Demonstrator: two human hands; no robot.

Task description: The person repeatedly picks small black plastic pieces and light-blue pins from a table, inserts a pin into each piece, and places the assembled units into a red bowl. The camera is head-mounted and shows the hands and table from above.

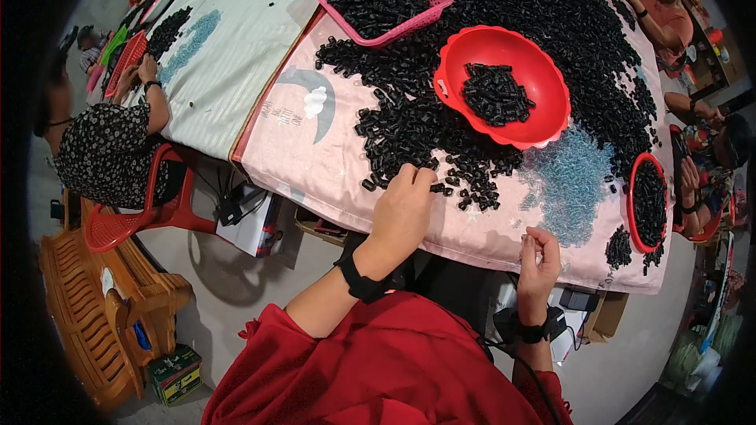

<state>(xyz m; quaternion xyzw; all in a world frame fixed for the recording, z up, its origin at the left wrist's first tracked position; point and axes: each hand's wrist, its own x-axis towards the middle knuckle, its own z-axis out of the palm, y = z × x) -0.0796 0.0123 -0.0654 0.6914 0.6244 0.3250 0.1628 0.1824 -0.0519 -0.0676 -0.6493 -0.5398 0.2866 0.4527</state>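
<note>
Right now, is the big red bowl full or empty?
Neither: the bowl is partly filled; black pieces lie in it, with bare red around them.

Illumination is bright over the pink cloth (pixel 319 175). A soft shadow falls on the floor (pixel 206 311). Fisheye distortion bends edges; corners darken to black.

Loose black pieces (pixel 398 132) lie beside pale-blue bits (pixel 571 189).

Place: likely a makeshift workshop around you, perhaps in a home.
Worktable: a pink printed cloth (pixel 339 173) before you, heaped with small black plastic pieces (pixel 520 0).
Company: a person in a black-and-white patterned top (pixel 106 145) to your left, other people (pixel 669 27) to your right.
Furniture: red plastic chair (pixel 118 228), slatted brown wooden bench (pixel 83 299).
</note>
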